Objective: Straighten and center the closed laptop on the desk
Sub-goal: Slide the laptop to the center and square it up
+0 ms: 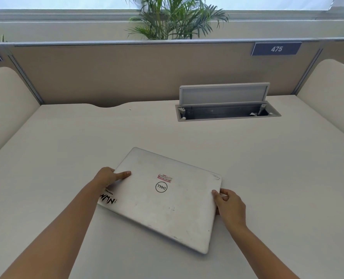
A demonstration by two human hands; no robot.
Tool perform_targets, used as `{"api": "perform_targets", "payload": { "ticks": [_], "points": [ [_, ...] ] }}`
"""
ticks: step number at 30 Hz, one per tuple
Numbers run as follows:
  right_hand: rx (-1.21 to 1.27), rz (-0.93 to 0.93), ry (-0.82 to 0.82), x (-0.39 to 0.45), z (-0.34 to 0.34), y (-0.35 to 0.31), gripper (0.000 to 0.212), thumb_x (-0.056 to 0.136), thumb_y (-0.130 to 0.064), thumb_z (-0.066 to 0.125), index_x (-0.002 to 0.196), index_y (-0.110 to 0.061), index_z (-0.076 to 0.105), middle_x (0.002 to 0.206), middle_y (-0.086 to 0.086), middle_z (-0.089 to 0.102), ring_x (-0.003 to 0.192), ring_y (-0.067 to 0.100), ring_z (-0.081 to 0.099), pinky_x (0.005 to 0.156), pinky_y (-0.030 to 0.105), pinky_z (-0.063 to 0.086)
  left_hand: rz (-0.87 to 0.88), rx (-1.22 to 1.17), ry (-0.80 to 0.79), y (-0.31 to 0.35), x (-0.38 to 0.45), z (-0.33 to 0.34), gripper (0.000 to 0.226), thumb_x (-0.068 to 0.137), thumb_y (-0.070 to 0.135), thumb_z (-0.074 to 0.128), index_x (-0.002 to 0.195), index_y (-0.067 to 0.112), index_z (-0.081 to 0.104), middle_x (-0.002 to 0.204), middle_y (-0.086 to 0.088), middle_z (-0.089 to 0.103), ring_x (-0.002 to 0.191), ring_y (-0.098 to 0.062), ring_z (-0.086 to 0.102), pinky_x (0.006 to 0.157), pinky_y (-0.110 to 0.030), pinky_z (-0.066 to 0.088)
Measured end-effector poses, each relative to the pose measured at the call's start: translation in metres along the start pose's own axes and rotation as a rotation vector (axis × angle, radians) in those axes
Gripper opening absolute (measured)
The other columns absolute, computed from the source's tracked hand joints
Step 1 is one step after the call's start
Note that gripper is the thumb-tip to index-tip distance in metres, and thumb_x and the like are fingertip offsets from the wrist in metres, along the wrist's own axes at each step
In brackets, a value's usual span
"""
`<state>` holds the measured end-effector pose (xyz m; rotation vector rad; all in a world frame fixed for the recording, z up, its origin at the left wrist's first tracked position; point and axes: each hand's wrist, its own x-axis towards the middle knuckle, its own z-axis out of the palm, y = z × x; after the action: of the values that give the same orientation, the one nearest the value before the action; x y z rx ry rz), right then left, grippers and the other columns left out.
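Observation:
A closed silver laptop (163, 204) lies flat on the white desk (86, 137), turned askew so its edges run diagonally to the desk's front. It bears a round logo, a small red label and black stickers near its left edge. My left hand (108, 176) grips the laptop's left edge, thumb on the lid. My right hand (229, 206) grips the right edge, thumb on top and fingers at the side.
An open cable hatch (227, 111) with its lid raised sits in the desk at the back right. A beige partition (137, 73) with a "475" plate closes the back, with rounded side dividers (6, 107) left and right. A palm plant stands behind.

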<state>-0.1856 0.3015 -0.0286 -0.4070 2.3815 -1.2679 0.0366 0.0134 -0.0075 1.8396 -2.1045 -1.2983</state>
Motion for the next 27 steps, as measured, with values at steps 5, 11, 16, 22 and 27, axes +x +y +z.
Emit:
{"api": "perform_targets", "payload": {
  "ticks": [5, 11, 16, 22, 27],
  "points": [
    [0.036, 0.017, -0.021, 0.003, -0.001, -0.001, 0.026, 0.085, -0.033, 0.063, 0.102, -0.013, 0.067, 0.091, 0.004, 0.072, 0.082, 0.026, 0.068, 0.081, 0.041, 0.055, -0.003, 0.011, 0.031, 0.003, -0.002, 0.001, 0.051, 0.067, 0.049, 0.075, 0.065, 0.003, 0.055, 0.076, -0.014, 0.055, 0.07, -0.028, 0.055, 0.056, -0.033, 0.041],
    [0.054, 0.034, -0.034, 0.009, -0.001, 0.001, 0.033, 0.085, -0.035, 0.064, 0.105, -0.008, 0.066, 0.098, 0.009, 0.072, 0.09, 0.028, 0.067, 0.086, 0.047, 0.054, -0.011, -0.015, 0.034, 0.003, -0.003, 0.002, 0.048, 0.068, 0.048, 0.074, 0.065, 0.006, 0.052, 0.071, -0.007, 0.053, 0.069, -0.024, 0.051, 0.058, -0.03, 0.039],
    [0.018, 0.05, -0.036, 0.014, -0.001, 0.002, 0.034, 0.086, -0.039, 0.061, 0.101, -0.009, 0.067, 0.096, 0.006, 0.072, 0.087, 0.027, 0.068, 0.086, 0.042, 0.054, -0.046, -0.073, 0.015, 0.003, -0.006, 0.005, 0.049, 0.068, 0.045, 0.076, 0.071, 0.002, 0.054, 0.073, -0.009, 0.052, 0.073, -0.028, 0.052, 0.06, -0.036, 0.051],
    [-0.02, 0.041, -0.07, 0.02, -0.004, -0.004, 0.034, 0.09, -0.04, 0.054, 0.075, -0.012, 0.068, 0.068, 0.0, 0.064, 0.075, 0.025, 0.061, 0.068, 0.031, 0.046, -0.066, -0.125, 0.067, 0.001, -0.012, 0.013, 0.05, 0.069, 0.041, 0.077, 0.055, 0.008, 0.042, 0.062, -0.006, 0.044, 0.058, -0.02, 0.043, 0.049, -0.029, 0.033],
    [-0.015, 0.032, -0.114, 0.025, -0.009, -0.003, 0.034, 0.088, -0.04, 0.059, 0.078, -0.009, 0.07, 0.075, 0.004, 0.069, 0.08, 0.028, 0.065, 0.081, 0.041, 0.054, -0.068, -0.196, 0.09, -0.005, -0.015, 0.014, 0.053, 0.07, 0.04, 0.077, 0.05, 0.01, 0.038, 0.056, -0.005, 0.04, 0.054, -0.021, 0.04, 0.052, -0.03, 0.032]
  ]
}}
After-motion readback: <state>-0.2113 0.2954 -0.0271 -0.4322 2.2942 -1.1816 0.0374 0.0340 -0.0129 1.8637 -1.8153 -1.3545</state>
